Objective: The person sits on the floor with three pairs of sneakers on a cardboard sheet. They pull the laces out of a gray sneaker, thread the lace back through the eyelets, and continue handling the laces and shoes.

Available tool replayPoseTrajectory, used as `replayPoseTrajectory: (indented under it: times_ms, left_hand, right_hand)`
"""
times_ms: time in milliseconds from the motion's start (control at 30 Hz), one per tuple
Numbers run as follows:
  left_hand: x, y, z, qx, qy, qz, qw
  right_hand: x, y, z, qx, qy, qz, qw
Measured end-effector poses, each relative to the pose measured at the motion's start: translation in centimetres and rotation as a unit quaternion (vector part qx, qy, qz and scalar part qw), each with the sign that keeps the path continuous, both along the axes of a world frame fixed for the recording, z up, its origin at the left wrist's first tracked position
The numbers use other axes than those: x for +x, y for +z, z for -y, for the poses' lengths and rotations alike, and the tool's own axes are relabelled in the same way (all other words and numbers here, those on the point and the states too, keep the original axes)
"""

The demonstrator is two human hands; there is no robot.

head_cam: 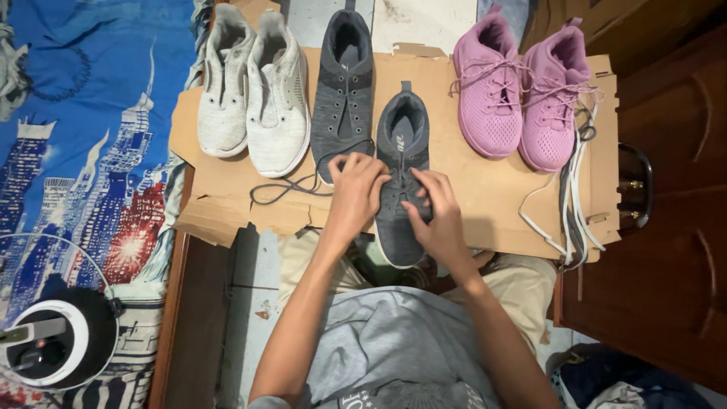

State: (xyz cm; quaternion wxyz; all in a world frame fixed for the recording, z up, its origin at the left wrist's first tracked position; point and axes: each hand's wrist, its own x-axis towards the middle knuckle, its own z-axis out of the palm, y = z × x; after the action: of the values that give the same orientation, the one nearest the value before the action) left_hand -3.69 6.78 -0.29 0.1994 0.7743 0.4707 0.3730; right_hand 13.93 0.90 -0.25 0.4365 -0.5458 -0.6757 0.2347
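On the grey shoe (pixel 402 182), both hands (left hand (pixel 356 193), right hand (pixel 435 216)) pinch its lace (pixel 291 189).

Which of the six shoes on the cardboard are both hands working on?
The nearer dark grey shoe, under the left hand and right hand; its mate, the white pair and pink pair lie untouched.

Both bare forearms reach forward, converging; left hand (pixel 356 193) curled knuckles-up, fingers pinched, right hand (pixel 437 216) just beside it, fingertips bent downward.
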Motion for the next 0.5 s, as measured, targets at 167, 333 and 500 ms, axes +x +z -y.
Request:
replayPoseTrajectory:
  times_ms: [167, 333, 500]
  left_hand:
    - [-2.2, -0.2, 0.0, -0.033, 0.037, 0.078, 0.996]
    - [-3.4, 0.0, 0.2, -0.037, 0.042, 0.053, 0.997]
    - [-3.6, -0.5, 0.3, -0.063, 0.059, 0.075, 0.993]
  right_hand:
    - [-0.8, -0.4, 0.6, -0.031, -0.042, 0.003, 0.999]
    - [-0.9, -0.8, 0.5, -0.015, -0.037, 0.005, 0.999]
    - [-1.0, -0.8, 0.8, -0.051, -0.05, -0.006, 0.997]
